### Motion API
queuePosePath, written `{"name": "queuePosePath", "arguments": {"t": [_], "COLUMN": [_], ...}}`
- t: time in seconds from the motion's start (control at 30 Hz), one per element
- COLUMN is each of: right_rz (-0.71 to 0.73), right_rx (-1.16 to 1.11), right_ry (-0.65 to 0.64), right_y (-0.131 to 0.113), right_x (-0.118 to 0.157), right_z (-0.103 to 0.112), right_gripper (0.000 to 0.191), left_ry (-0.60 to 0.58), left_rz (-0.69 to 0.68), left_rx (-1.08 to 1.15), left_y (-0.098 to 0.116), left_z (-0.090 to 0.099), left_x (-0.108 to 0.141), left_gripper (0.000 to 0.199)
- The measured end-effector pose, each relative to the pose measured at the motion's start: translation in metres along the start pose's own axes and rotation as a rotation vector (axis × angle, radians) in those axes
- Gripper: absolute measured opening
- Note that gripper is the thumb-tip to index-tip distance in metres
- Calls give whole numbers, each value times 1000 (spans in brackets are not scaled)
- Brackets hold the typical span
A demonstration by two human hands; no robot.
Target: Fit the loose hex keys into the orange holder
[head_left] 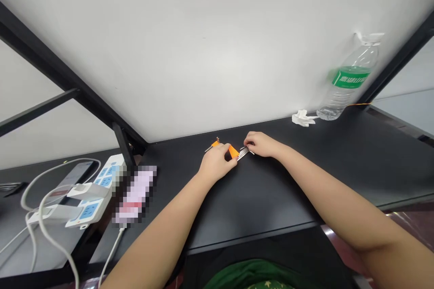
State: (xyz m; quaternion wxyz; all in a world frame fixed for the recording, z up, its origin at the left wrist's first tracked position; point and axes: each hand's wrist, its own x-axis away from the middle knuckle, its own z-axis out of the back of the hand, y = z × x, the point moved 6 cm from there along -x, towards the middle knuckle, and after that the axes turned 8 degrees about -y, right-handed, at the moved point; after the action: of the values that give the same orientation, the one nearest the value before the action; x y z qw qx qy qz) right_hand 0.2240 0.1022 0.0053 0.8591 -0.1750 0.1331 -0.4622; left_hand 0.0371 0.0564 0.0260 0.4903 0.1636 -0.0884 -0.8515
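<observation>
Both hands on hex key set [233,151]: left [217,162] clamps holder, right [259,143] pinches keys.

Orange holder [233,151] with silver metal keys [243,153]. Black worktop [271,189]. White wall [217,45]. Clear bottle [349,79] with green label, white cap. White crumpled tissue [303,118]. White power strip [93,198] with blue sockets. Green garment [257,275].
</observation>
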Motion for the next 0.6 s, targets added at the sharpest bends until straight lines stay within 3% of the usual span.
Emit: {"name": "queuePosePath", "arguments": {"t": [0.17,0.4,0.6], "right_rz": [12,22,5], "right_rx": [39,154,307], "right_ry": [33,-117,-111], "right_y": [-10,-30,-37], "right_x": [11,27,25], "right_z": [5,-2,-2], "right_gripper": [20,15,16], "left_ry": [7,-34,-21], "left_rz": [2,82,141], "left_rx": [37,287,455], "left_y": [-2,-15,-28], "left_z": [0,-8,-10], "left_x": [-1,-5,-7], "left_gripper": [27,41,39]}}
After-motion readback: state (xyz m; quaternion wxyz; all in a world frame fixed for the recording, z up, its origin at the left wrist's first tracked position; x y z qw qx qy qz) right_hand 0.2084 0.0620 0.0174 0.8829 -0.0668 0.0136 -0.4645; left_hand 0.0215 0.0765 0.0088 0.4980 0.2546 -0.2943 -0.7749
